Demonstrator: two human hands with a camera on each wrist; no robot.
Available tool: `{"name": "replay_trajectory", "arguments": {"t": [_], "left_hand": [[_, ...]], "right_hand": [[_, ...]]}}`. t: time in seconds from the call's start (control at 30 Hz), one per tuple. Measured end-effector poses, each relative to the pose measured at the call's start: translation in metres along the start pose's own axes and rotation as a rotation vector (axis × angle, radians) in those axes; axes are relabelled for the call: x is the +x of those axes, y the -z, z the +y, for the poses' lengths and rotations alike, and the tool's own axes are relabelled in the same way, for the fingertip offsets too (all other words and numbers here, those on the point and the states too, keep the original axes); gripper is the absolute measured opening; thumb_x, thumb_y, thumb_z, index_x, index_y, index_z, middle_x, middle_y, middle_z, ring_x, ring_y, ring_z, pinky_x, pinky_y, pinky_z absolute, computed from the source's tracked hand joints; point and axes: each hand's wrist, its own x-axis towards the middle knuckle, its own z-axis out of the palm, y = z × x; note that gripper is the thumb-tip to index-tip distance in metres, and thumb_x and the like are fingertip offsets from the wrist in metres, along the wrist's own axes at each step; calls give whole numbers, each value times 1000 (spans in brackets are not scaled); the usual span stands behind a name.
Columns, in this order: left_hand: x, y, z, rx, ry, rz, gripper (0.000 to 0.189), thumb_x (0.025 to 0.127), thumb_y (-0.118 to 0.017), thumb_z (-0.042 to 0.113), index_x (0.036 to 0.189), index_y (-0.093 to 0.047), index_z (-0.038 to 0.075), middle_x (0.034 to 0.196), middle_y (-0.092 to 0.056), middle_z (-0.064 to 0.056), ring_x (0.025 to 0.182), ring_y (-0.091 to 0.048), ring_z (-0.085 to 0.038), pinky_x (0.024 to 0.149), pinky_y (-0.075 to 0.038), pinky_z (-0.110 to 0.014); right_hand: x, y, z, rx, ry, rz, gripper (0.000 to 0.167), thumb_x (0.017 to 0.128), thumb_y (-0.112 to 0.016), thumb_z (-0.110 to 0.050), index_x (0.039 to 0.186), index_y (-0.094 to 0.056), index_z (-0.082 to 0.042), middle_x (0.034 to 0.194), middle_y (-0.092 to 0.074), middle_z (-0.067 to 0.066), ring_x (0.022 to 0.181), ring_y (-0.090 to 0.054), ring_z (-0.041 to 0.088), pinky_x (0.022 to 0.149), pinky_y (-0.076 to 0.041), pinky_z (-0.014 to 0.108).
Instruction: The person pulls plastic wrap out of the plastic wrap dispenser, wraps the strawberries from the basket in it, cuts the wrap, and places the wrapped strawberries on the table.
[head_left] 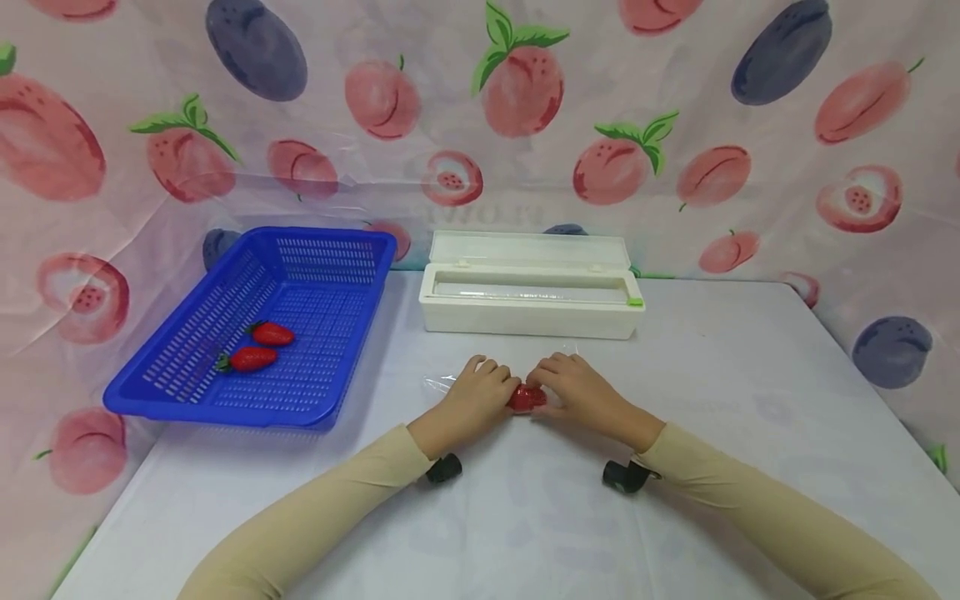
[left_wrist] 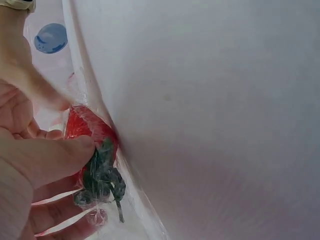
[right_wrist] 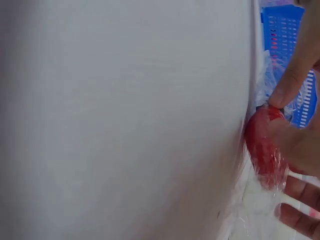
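A red strawberry (head_left: 527, 398) wrapped in clear plastic film (head_left: 437, 383) is between both hands over the table's middle. My left hand (head_left: 480, 393) grips it at the leafy end; in the left wrist view the thumb lies on the red flesh beside the green leaves (left_wrist: 102, 175), fingers behind. From the other side my right hand (head_left: 573, 387) holds the strawberry, its thumb across the red body in the right wrist view. Loose film (right_wrist: 250, 210) trails past the strawberry's tip there. In the head view the fingers hide much of the fruit.
At the left stands a blue basket (head_left: 330, 408) with two strawberries (head_left: 253, 359) inside. Behind the hands is a white film dispenser box (head_left: 525, 321), its clear lid (head_left: 528, 248) raised and a film roll within. White cloth (head_left: 525, 533) covers the table.
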Motion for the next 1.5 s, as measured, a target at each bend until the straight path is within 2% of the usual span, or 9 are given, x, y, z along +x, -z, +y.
{"name": "replay_trajectory", "arguments": {"t": [0.17,0.4,0.53,0.67,0.77,0.9,1.0,1.23,1.5], "left_hand": [[-1,0,1,-35,35,-48,41,84,-68,35,118,-62,11,109,-65,-2,103,-57,-20,100,-38,-41],[-2,1,2,-24,71,-7,39,78,-74,36,107,-65,12,105,-64,-1,104,-54,-19,101,-36,-41],[-3,3,1,-49,78,-69,34,80,-72,36,104,-67,13,103,-67,0,101,-56,-19,103,-35,-43],[-3,3,2,-71,76,-101,40,81,-71,37,113,-64,13,104,-69,-1,101,-57,-19,103,-35,-45],[-2,3,3,-65,69,-82,46,81,-71,37,120,-59,13,107,-67,-2,104,-57,-20,104,-35,-47],[0,1,4,-30,55,-17,42,81,-71,36,115,-61,14,107,-64,-2,104,-57,-20,104,-35,-47],[2,0,4,-7,53,1,37,81,-71,36,109,-64,14,105,-65,-1,101,-58,-19,104,-36,-46],[4,1,2,6,62,-86,45,83,-69,40,116,-62,10,107,-64,-3,103,-56,-21,100,-38,-42],[4,1,1,37,62,-101,51,82,-69,41,121,-59,9,111,-61,-4,105,-55,-21,98,-39,-39]], "right_hand": [[1,-1,0,-46,4,-25,36,70,-82,-23,99,-63,-14,97,-65,0,94,-56,19,81,-46,37],[0,-1,0,-33,-18,-41,27,73,-78,-21,96,-65,-13,91,-65,-2,90,-56,17,77,-45,35],[0,-1,1,-7,-6,-35,20,76,-72,-20,93,-66,-13,88,-67,-3,87,-57,16,76,-45,35],[1,-2,2,28,-34,-65,14,82,-65,-17,94,-67,-12,88,-68,-3,84,-57,14,76,-46,34],[1,-1,2,52,-68,-100,13,87,-62,-16,97,-68,-10,88,-68,-2,83,-57,14,76,-46,34],[2,1,1,74,-99,-127,16,90,-60,-16,102,-68,-8,92,-69,2,86,-58,17,77,-46,37],[3,1,1,37,-95,-114,20,90,-61,-20,105,-67,-8,97,-68,3,93,-58,20,81,-46,40],[5,3,-2,-194,50,-27,41,72,-80,-35,102,-67,-10,96,-68,3,93,-57,20,81,-46,40],[5,3,-4,-232,42,-90,34,77,-76,-28,103,-67,-7,93,-70,4,90,-59,20,77,-46,38]]}}
